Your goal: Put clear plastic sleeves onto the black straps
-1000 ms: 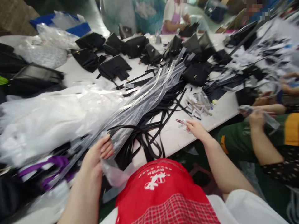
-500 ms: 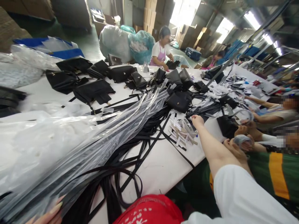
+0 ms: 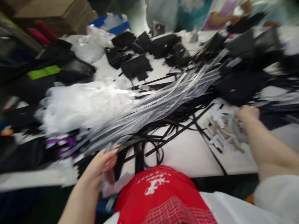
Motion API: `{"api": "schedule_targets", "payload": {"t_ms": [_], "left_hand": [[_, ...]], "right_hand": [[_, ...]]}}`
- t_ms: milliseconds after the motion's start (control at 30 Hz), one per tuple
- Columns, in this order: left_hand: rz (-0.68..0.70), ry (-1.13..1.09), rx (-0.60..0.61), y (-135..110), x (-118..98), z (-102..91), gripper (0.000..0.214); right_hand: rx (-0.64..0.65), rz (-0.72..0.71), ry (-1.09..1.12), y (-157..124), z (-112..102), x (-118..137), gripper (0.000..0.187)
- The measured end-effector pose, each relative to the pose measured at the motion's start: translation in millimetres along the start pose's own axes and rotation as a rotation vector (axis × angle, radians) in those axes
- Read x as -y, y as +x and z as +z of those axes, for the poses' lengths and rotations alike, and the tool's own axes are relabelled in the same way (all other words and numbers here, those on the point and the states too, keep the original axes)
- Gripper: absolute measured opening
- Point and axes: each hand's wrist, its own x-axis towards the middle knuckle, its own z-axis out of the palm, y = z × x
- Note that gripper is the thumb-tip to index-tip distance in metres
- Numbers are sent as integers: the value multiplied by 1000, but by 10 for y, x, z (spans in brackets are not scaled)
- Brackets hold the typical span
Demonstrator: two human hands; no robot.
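A long bundle of clear plastic sleeves with dark straps inside (image 3: 149, 107) lies slantwise across the table. At its near end my left hand (image 3: 106, 160) has its fingers curled round a plastic-sleeved strap. Loose black straps (image 3: 153, 147) loop out beside that hand. My right hand (image 3: 249, 113) is over the right edge of a pile of white and tan paper strips (image 3: 224, 133). Its fingers look pressed together, but blur and the hand itself hide what they hold, if anything. Just beyond it sits a black handbag (image 3: 240, 87) with a small gold-coloured fitting.
Several black bags (image 3: 136, 67) are spread over the white table (image 3: 187, 155). A heap of white, filmy packaging (image 3: 86, 107) lies on the left. Across the table a co-worker's arm (image 3: 220, 19) reaches toward a black bag. Cardboard (image 3: 51, 14) is stacked at the back left.
The view has swung down and left, bringing my left hand and forearm fully into sight. My right hand remains by the paper strips. The neighbours on the right have left the view.
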Motion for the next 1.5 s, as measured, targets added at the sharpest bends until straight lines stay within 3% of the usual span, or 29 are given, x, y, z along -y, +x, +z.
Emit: {"api": "schedule_targets", "payload": {"t_ms": [33,100,167,233,300,333,400,500,633,767,867,1000,1067,1200,1367,1433,1500], "left_hand": [[4,-1,-54,-2,40,-53,42],[51,4,11,14,84,-185,40],[85,23,67,30,79,-304,43],[104,64,114,13,42,-389,45],[121,141,168,-54,-3,-479,46],[133,193,201,-106,-26,-544,45],[171,314,279,-238,-69,-732,44],[278,502,417,-473,-124,-1145,40],[296,637,548,-758,-125,-1794,42],[155,490,517,-946,-15,-2310,61],[124,371,492,-1043,81,-2526,59],[172,346,516,-1136,168,-2625,56],[267,337,482,-1171,203,-2623,56],[424,209,359,-1212,293,-2559,53],[216,-81,358,-1150,399,-2497,59],[220,-68,360,-1097,459,-2571,65],[282,31,277,-1045,581,-2729,70]], "right_hand": [[16,-38,25,-83,25,175,40],[124,-144,210,-446,158,593,36],[487,-366,580,-1163,322,1030,31],[951,-596,809,-2141,470,1462,34],[1315,-776,961,-3147,613,1915,42],[1438,-799,1077,-3592,679,2149,49],[1569,-702,1417,-4296,770,2604,59],[1554,-471,1833,-4922,750,3162,62],[1392,-287,2005,-5385,582,3638,41],[1211,-323,1942,-5767,485,3905,47],[1090,-430,1826,-5976,400,3996,47],[1009,-620,1628,-6208,268,4064,46],[1080,-680,1540,-6347,244,4101,45],[1370,-641,1387,-6548,262,4167,52],[1470,-619,1336,-6447,219,4180,53],[1539,-574,1301,-6364,211,4142,53],[1614,-534,1248,-6291,222,4067,53]]}}
